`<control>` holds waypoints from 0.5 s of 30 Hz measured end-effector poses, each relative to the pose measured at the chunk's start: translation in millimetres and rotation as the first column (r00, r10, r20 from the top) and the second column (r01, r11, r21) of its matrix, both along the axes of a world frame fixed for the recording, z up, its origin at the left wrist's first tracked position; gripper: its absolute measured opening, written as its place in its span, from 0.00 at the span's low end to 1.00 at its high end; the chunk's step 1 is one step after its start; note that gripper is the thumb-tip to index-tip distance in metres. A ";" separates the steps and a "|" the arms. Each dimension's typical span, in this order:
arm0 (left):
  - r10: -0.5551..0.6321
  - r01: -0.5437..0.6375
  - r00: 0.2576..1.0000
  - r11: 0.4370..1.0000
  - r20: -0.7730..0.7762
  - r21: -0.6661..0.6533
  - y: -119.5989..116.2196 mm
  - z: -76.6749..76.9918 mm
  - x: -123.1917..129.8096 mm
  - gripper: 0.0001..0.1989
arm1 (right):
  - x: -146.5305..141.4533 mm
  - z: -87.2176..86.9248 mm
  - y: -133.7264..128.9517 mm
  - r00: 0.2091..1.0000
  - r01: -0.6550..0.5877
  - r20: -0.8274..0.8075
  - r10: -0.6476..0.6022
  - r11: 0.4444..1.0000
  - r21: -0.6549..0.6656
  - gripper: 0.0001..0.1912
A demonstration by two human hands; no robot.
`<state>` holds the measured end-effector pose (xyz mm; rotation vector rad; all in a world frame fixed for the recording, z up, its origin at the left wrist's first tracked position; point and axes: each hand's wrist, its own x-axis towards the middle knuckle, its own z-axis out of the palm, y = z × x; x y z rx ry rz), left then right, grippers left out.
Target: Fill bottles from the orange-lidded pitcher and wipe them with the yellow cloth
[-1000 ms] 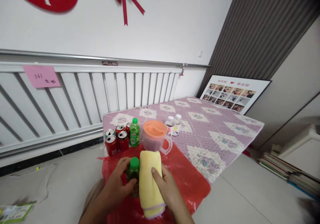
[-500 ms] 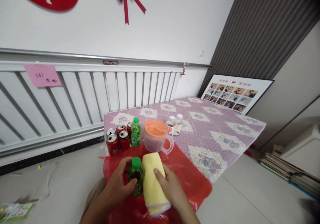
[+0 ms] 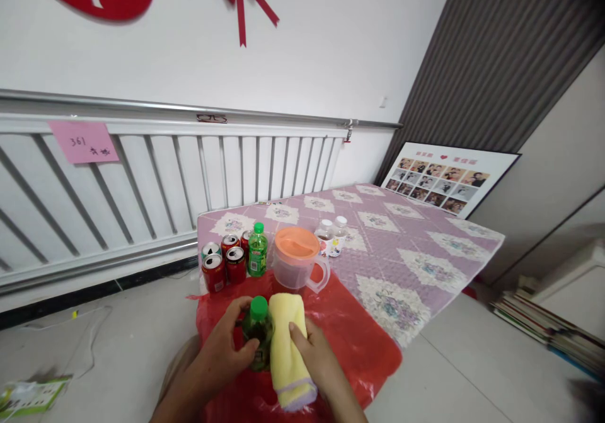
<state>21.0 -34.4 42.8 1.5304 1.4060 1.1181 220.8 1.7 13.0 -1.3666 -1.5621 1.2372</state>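
Observation:
My left hand (image 3: 227,347) is wrapped round a green bottle (image 3: 259,309) with a green cap, which stands upright over the red plastic sheet (image 3: 359,335). A folded yellow cloth (image 3: 287,341) with a pale purple edge is gripped in my right hand (image 3: 314,350), its left side against the bottle. Just beyond stands a clear jug (image 3: 290,272) with an orange lid (image 3: 297,242). Another green bottle (image 3: 258,251) is left of the jug, beside several cans (image 3: 214,275).
Two small white-capped bottles (image 3: 337,237) stand right of the jug on the patterned tablecloth (image 3: 416,265). A white radiator (image 3: 165,183) runs behind the table. A photo board (image 3: 449,180) leans at the back right, and books (image 3: 543,325) lie stacked at the right.
The yellow cloth has shifted slightly down and left, and its outline is narrower. My right hand has moved a little left with it. The left hand still holds the bottle.

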 end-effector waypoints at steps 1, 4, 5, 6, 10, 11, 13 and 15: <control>0.006 -0.006 1.000 1.000 -0.011 0.003 -0.9 2.2 1.4 0.29 | 1.8 -4.6 -1.2 0.999 0.003 0.046 -0.004 1.000 0.023 0.20; 0.038 -0.036 0.996 0.999 -0.087 0.017 -5.3 13.2 9.0 0.27 | 6.1 -11.5 -5.8 0.994 0.015 0.105 -0.021 0.998 0.055 0.16; 0.062 -0.060 0.991 0.998 -0.120 0.024 -7.0 16.9 12.1 0.27 | 7.0 -11.8 -7.1 0.992 0.018 0.121 -0.026 0.998 0.063 0.16; 0.094 -0.090 0.984 0.995 -0.152 0.031 -8.4 19.9 14.9 0.27 | 7.8 -11.4 -7.9 0.991 0.021 0.131 -0.030 0.997 0.071 0.16; 0.196 -0.193 0.956 0.981 -0.218 0.034 -8.2 18.0 17.5 0.25 | 9.9 -0.1 -7.5 0.994 0.025 0.106 -0.036 0.994 0.110 0.18; 0.183 -0.179 0.959 0.983 -0.214 0.038 -6.4 14.2 15.4 0.24 | 10.0 5.4 -7.1 0.996 0.031 0.082 -0.040 0.993 0.113 0.18; 0.130 -0.120 0.975 0.991 -0.179 0.064 -1.7 5.0 9.6 0.25 | 8.9 19.6 -7.0 0.999 0.043 0.020 -0.045 0.994 0.103 0.19; 0.100 -0.091 0.989 0.992 -0.111 0.088 2.6 -2.9 4.1 0.30 | 6.0 36.0 -8.3 0.998 0.036 -0.049 -0.032 0.996 0.086 0.20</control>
